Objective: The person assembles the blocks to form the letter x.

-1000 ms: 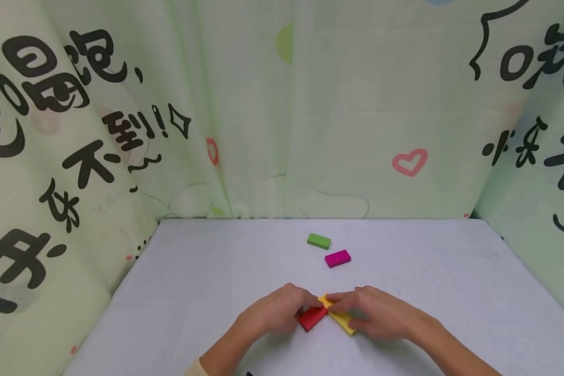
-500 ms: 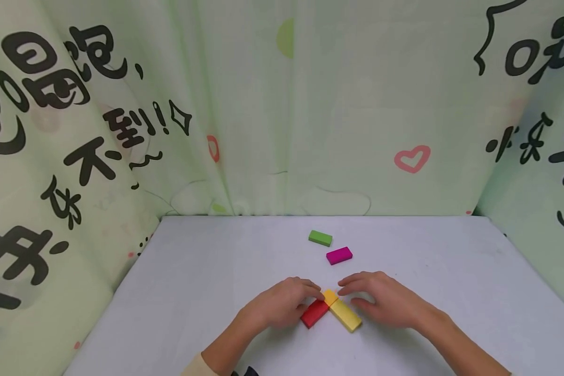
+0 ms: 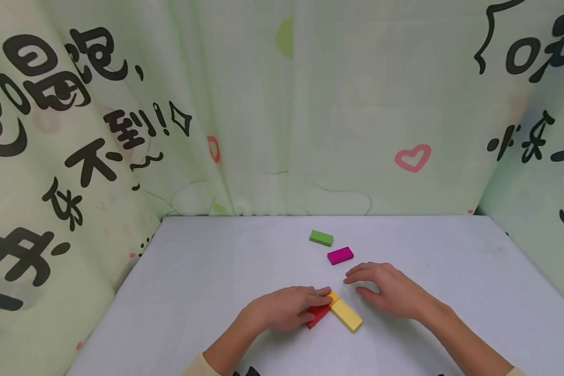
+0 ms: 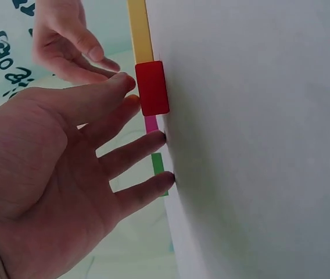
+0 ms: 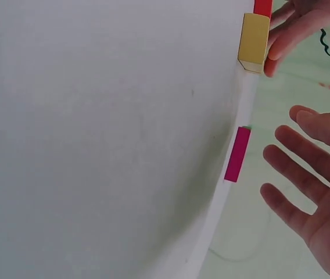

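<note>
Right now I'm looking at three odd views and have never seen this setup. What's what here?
No machine: a person works with two bare hands and wears three cameras. The wide picture comes from the head, looking down at a white table; the two tilted ones come from the wrists. The left hand rests its fingers on a red block that touches a yellow block. The right hand hovers open beside them, holding nothing. Farther back lie a magenta block and a green block, apart from each other. A printed curtain surrounds the table.
</note>
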Tool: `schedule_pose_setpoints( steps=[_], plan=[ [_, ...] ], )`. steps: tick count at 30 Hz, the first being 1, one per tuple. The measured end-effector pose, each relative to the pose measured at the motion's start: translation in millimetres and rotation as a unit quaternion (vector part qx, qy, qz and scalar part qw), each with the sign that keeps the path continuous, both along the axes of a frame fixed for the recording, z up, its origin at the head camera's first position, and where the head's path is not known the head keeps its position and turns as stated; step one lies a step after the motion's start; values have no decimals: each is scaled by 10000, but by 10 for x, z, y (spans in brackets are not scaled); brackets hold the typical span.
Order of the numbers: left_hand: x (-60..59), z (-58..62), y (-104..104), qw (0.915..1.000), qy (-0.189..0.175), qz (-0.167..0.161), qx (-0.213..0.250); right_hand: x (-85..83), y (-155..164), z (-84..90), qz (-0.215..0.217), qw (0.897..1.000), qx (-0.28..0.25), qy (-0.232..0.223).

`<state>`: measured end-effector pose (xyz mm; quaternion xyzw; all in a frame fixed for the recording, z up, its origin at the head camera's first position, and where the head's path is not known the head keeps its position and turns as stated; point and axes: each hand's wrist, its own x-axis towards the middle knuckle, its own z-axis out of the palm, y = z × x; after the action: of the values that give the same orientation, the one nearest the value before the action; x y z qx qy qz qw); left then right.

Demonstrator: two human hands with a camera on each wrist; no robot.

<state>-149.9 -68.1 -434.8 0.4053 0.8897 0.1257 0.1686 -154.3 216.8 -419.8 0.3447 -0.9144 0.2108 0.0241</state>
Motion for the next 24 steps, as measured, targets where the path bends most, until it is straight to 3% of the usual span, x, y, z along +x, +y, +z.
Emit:
schedule_pose_setpoints(
  steps=[10, 24],
  plan=[
    [24, -7, -10, 9999, 34, -50, -91, -68, -18, 91, -453, 9989, 89, 36],
    [24, -15, 14, 9994, -223, 120, -244, -219, 9, 69, -584, 9981, 11, -182]
  ],
)
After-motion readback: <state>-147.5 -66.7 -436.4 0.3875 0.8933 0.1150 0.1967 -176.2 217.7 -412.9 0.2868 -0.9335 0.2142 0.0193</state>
